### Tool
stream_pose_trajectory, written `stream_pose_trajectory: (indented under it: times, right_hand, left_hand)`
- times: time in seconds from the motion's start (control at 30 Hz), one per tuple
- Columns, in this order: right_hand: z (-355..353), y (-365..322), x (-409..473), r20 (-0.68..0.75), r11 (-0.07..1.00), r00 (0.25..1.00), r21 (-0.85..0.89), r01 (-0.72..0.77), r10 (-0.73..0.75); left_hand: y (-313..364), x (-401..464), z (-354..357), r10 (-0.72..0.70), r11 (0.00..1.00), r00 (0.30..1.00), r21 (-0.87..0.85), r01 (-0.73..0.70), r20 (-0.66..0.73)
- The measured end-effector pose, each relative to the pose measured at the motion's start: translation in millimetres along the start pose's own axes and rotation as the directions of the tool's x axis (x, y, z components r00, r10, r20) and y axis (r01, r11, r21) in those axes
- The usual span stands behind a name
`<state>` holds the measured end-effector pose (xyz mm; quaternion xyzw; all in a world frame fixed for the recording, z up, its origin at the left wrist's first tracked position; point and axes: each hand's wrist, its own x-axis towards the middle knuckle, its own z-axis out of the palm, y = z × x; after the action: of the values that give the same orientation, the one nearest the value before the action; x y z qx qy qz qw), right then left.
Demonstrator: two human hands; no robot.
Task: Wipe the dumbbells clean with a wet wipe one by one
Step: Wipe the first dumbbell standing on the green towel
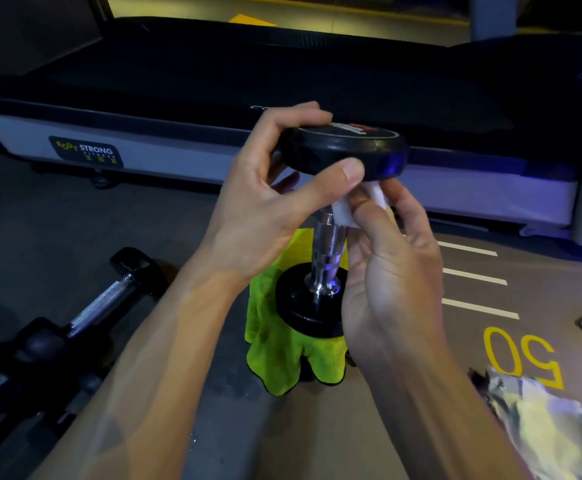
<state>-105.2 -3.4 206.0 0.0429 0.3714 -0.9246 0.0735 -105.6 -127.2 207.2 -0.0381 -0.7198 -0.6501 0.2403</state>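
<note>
Two bare arms reach out from the bottom of the view. Left hand (265, 199) grips the top black disc of a dumbbell (331, 216), thumb in front & fingers curled round the back edge. It holds the dumbbell upright, w/ the bottom disc sitting on a green cloth (282, 351) on the floor (178, 220). Right hand (386, 265) pinches a small white wet wipe (348, 211) & presses it on the shiny bar just under the top disc.

So the job is mid-way on this one, I think: top of the bar is getting rubbed, lower bar & discs prob. left to do. Can't tell if any part is clean yet.

More dumbbells (85, 313) lie on the floor at the left, not touched now, so they likely wait their turn. Crinkly silver wrapper (552, 420) lies at the right, near a yellow "50". Treadmill (213, 143) stands behind.
</note>
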Motion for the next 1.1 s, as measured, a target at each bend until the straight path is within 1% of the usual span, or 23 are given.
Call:
stream_pose_trajectory:
  times: [0.13,0.2,0.23,0.27,0.33,0.4,0.43,0.47,0.53,0.63,0.7,0.77,0.83,0.87,0.9,0.93,1.0,1.03,1.07,1.1]
  right_hand:
    - [-1.2,-3.6,0.1,0.0,1.0,1.0,-0.002,0.02,-0.02]
    - [-4.5,-0.4,2.7,0.018,0.995,0.997,-0.075,0.07,-0.068]
    - [-8.5,3.4,5.0,0.031,0.981,0.993,-0.157,0.116,-0.112]
    - [-13.7,7.8,6.5,0.055,0.95,0.985,-0.262,0.171,-0.162]
    - [-28.6,16.9,6.9,0.134,0.839,0.963,-0.474,0.269,-0.233]
    - [-44.3,22.3,5.8,0.228,0.728,0.948,-0.607,0.318,-0.224]
    - [-50.1,21.3,6.2,0.26,0.695,0.944,-0.64,0.326,-0.203]
    - [-52.6,18.1,7.9,0.279,0.678,0.944,-0.66,0.323,-0.178]
    - [-49.6,10.2,14.4,0.3,0.682,0.941,-0.657,0.321,-0.154]
    - [-39.1,5.8,22.6,0.321,0.671,0.921,-0.636,0.382,-0.22]
    - [-43.8,9.9,22.6,0.337,0.646,0.915,-0.653,0.397,-0.222]
    - [-62.6,15.4,20.5,0.373,0.598,0.917,-0.706,0.38,-0.142]
    - [-81.9,14.3,21.2,0.417,0.518,0.909,-0.777,0.358,-0.002]
    - [-87.1,10.4,22.5,0.431,0.501,0.9,-0.795,0.343,0.068]
    - [-89.8,5.7,25.4,0.437,0.509,0.89,-0.799,0.32,0.126]
    - [-90.6,0.1,28.3,0.427,0.547,0.886,-0.792,0.272,0.178]
    - [-87.7,-11.1,31.5,0.377,0.65,0.886,-0.751,0.12,0.271]
    - [-86.7,-13.5,31.1,0.375,0.682,0.877,-0.728,0.077,0.302]
    - [-86.0,-13.1,28.9,0.389,0.689,0.869,-0.721,0.081,0.305]
    - [-87.7,-9.2,27.1,0.399,0.668,0.879,-0.732,0.134,0.261]
  left_hand:
    - [-0.1,1.3,0.7,-0.001,1.0,1.0,-0.003,0.001,-0.002]
    - [-0.3,1.5,1.5,-0.002,1.0,1.0,0.0,0.002,-0.001]
    - [-0.5,1.8,1.6,-0.002,1.0,1.0,0.0,0.002,0.0]
    - [-0.6,1.9,1.2,-0.001,1.0,1.0,-0.002,0.001,0.0]
    - [-1.5,2.2,0.5,0.001,1.0,1.0,-0.009,-0.001,-0.004]
    - [-2.3,2.4,-0.9,0.003,1.0,1.0,-0.012,-0.004,-0.009]
    - [-2.3,2.6,-1.2,0.002,1.0,1.0,-0.012,-0.002,-0.01]
    - [-2.4,2.9,-1.1,0.001,1.0,1.0,-0.01,-0.001,-0.012]
    - [-2.2,4.0,-0.5,-0.001,1.0,1.0,-0.007,0.001,-0.019]
    - [-2.1,5.1,1.3,-0.002,1.0,1.0,-0.003,0.002,-0.012]
    - [-2.4,4.0,1.2,0.002,1.0,1.0,-0.004,-0.002,0.005]
    - [-2.7,2.3,0.1,0.007,1.0,1.0,-0.009,-0.007,0.014]
    - [-2.9,1.5,-1.4,0.011,1.0,1.0,-0.013,-0.011,0.006]
    - [-3.2,1.6,-1.9,0.011,1.0,1.0,-0.015,-0.011,0.003]
    - [-3.3,1.9,-2.7,0.012,1.0,1.0,-0.015,-0.012,0.001]
    - [-3.5,2.0,-3.3,0.011,1.0,1.0,-0.017,-0.011,0.0]
    - [-4.0,2.1,-4.3,0.013,1.0,1.0,-0.025,-0.014,-0.004]
    - [-4.3,1.9,-5.3,0.015,1.0,1.0,-0.028,-0.015,-0.01]
    - [-4.2,1.5,-6.2,0.014,0.999,1.0,-0.031,-0.014,-0.016]
    - [-4.3,1.4,-7.3,0.012,0.999,1.0,-0.034,-0.013,-0.021]
